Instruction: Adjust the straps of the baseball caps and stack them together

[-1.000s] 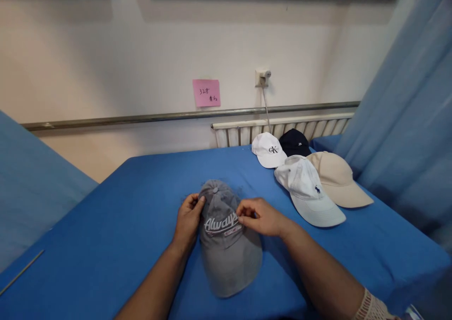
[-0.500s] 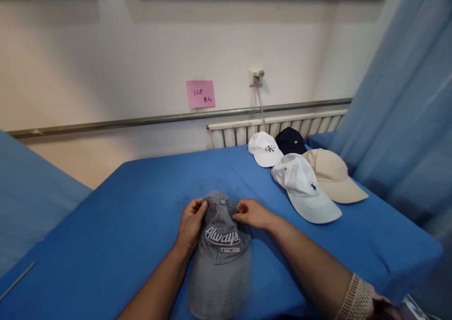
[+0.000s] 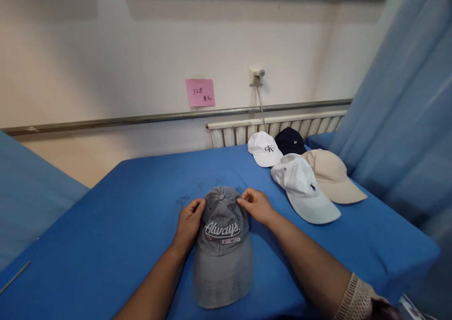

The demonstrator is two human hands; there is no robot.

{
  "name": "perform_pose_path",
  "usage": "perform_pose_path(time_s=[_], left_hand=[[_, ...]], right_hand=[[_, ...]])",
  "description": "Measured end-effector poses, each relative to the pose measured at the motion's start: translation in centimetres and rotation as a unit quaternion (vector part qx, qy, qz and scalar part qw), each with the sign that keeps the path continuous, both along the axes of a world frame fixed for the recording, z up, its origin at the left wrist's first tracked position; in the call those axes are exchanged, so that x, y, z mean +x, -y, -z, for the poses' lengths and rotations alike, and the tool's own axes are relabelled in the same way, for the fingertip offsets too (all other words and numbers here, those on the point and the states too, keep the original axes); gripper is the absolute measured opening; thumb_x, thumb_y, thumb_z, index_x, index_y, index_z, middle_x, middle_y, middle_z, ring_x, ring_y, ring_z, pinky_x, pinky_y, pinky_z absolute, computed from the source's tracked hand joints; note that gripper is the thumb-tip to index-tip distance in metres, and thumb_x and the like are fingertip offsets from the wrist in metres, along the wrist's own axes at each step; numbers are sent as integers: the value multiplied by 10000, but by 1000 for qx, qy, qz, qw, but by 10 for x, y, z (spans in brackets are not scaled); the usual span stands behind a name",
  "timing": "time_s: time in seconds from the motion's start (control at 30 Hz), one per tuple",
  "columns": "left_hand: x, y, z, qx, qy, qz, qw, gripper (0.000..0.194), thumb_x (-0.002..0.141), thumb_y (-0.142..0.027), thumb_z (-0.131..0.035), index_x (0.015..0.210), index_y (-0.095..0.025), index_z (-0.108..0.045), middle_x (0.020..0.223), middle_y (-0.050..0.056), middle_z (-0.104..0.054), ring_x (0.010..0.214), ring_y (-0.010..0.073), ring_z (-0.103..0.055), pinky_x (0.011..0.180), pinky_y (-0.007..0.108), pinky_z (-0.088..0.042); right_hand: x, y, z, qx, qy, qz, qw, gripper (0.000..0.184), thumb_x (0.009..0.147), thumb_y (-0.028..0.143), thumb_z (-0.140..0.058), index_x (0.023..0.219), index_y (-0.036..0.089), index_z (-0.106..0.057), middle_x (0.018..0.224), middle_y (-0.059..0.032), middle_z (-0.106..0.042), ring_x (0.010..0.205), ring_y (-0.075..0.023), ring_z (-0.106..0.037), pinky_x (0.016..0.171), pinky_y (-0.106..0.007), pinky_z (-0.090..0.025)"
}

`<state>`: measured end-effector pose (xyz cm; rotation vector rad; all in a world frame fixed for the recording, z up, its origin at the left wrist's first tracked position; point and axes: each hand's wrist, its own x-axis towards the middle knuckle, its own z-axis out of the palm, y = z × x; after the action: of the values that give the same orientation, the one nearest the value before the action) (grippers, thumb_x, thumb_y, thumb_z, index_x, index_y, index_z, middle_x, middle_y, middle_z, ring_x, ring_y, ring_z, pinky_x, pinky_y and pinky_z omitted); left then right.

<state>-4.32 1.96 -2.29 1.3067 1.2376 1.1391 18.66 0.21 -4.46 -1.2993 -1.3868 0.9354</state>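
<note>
A grey baseball cap (image 3: 223, 254) with white "Always" lettering lies in front of me, its brim pointing toward me. My left hand (image 3: 190, 221) pinches the left side of the crown between thumb and fingers. On the opposite side, my right hand (image 3: 257, 204) grips the crown's upper right edge. Both hands are closed on the fabric, and the fingertips behind the crown are partly hidden.
At the right of the blue-covered table (image 3: 141, 207) sit a white cap (image 3: 264, 149), a navy cap (image 3: 290, 141), a pale cap with a horse logo (image 3: 300, 185) and a beige cap (image 3: 330, 171). A blue curtain (image 3: 402, 112) hangs at right; a thin stick (image 3: 14, 277) is at far left.
The grey cap has shifted slightly away from me, and its crown looks fuller. My right hand has moved up a little along the crown; the left keeps its hold.
</note>
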Motion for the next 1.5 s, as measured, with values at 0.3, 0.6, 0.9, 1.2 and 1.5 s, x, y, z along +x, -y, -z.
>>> perform_pose_path(time_s=[0.3, 0.6, 0.9, 1.2, 1.5], left_hand=[[-18, -4, -15, 85, -50, -88, 991, 363, 674, -469, -730, 884, -180, -664, 898, 42, -702, 800, 180, -637, 731, 269, -482], [-25, 16, -23, 66, -315, 112, 940, 198, 702, -376, -669, 747, -189, -622, 626, -23, -607, 588, 149, -543, 557, 246, -400], [-36, 4, -27, 3, 59, 2, 998, 312, 629, -388, -783, 801, -183, -623, 718, -16, -624, 622, 115, -557, 617, 230, -451], [-25, 1, -22, 117, -158, -67, 978, 375, 738, -505, -653, 902, -168, -669, 879, 58, -695, 801, 199, -636, 743, 308, -507], [32, 7, -67, 249, -483, 84, 835, 407, 770, -366, -620, 1145, -209, -649, 1066, 88, -708, 985, 267, -643, 856, 370, -482]], right_hand=[[1, -3, 12, 9, 21, -22, 999, 235, 799, 405, -608, 710, 192, -565, 605, 43, -554, 547, -104, -474, 527, -216, -359], [0, -5, 18, 11, 14, -27, 999, 217, 790, 391, -610, 703, 198, -564, 602, 40, -559, 543, -107, -470, 523, -222, -356], [0, 5, -4, 66, -41, 8, 997, 243, 800, 407, -613, 699, 194, -554, 568, 56, -501, 527, -102, -435, 509, -222, -327], [-3, 1, 7, 43, -10, -1, 999, 230, 784, 399, -627, 696, 196, -560, 579, 48, -524, 533, -111, -456, 513, -230, -330], [-6, 0, 5, 52, -1, -4, 999, 205, 792, 378, -617, 701, 201, -568, 589, 47, -546, 541, -114, -482, 524, -230, -348]])
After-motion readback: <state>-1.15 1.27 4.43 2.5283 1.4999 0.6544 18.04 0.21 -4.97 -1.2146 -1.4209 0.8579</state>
